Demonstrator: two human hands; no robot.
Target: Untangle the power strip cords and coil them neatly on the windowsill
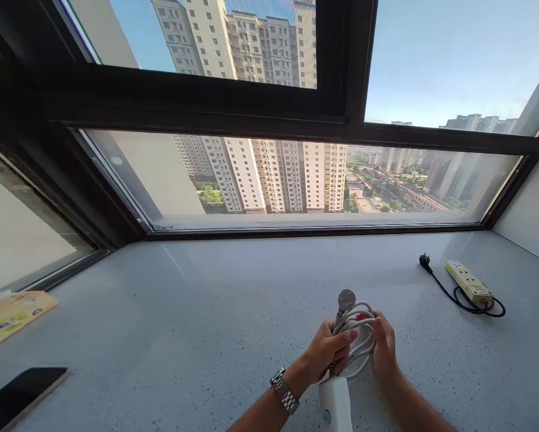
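My left hand (330, 353), with a metal watch (285, 390) on its wrist, is closed around a coiled white power cord (363, 348). The cord's round grey plug (346, 299) sticks up above the left fingers. Below that hand is the white end of a power strip (336, 405), cut off by the bottom edge of the view. On the coil's right side, my right hand (384, 345) grips the loops, its fingers partly hidden behind them.
A yellowish power strip (469, 282) with a black cord and black plug (424, 261) lies at the right on the speckled sill (183, 324). At the left are a dark phone (24, 393) and a yellow printed package (15, 318). A black-framed window (251, 234) runs behind.
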